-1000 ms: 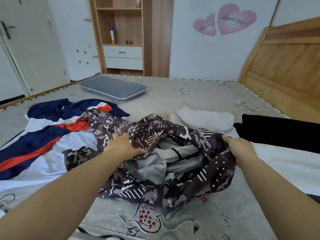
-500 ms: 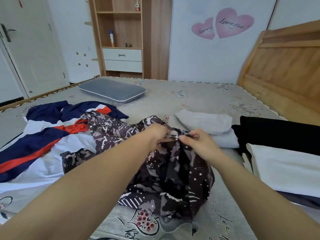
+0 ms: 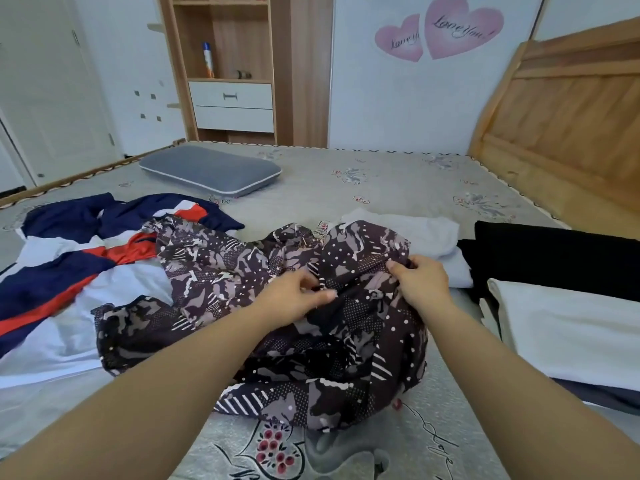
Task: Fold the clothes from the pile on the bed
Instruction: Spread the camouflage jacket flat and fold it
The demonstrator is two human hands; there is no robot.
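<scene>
Two bare forearms, no sleeves showing. Left hand (image 3: 294, 296) and right hand (image 3: 420, 282): no rings, watch or gloves visible.

white wall (image 3: 398, 109), wooden shelf (image 3: 228, 64), headboard (image 3: 568, 109)

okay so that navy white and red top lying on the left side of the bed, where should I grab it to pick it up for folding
Probably by the upper navy edge of the navy, white and red top, farthest from you, coming in from the left. That end lies bare on the bed, while the near right part sits under the dark patterned garment, which both the left hand and right hand are gripping.
</scene>
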